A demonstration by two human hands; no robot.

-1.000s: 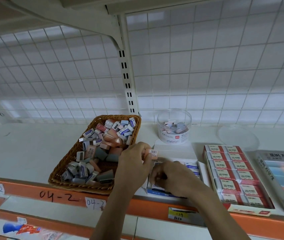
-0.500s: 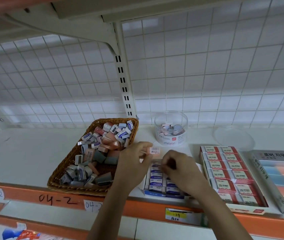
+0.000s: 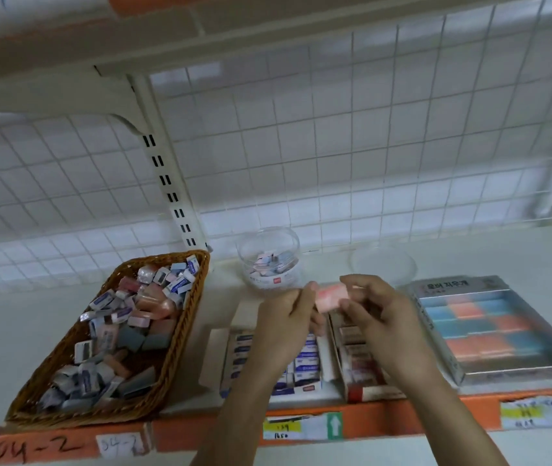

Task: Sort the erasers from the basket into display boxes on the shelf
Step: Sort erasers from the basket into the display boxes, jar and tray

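Note:
A wicker basket [image 3: 180, 334] on the left of the shelf holds several mixed erasers. A pink eraser [image 3: 330, 297] is held in the air between both hands: my left hand [image 3: 286, 326] pinches its left end and my right hand [image 3: 373, 311] pinches its right end. Below the hands lie a display box of blue-and-white erasers [image 3: 304, 363] and a box of red-and-white erasers [image 3: 357, 361], both partly hidden by my arms. At the right stands a display box of blue and orange erasers [image 3: 489, 326].
A clear round tub [image 3: 269, 260] with small erasers stands behind the boxes, and its clear lid [image 3: 383, 265] lies to its right. The orange shelf edge [image 3: 200, 435] with price labels runs along the front. A wire grid backs the shelf.
My right hand has lifted off the blue-and-white box and now holds the pink eraser together with my left hand, a little higher and further right. The camera has swung rightwards.

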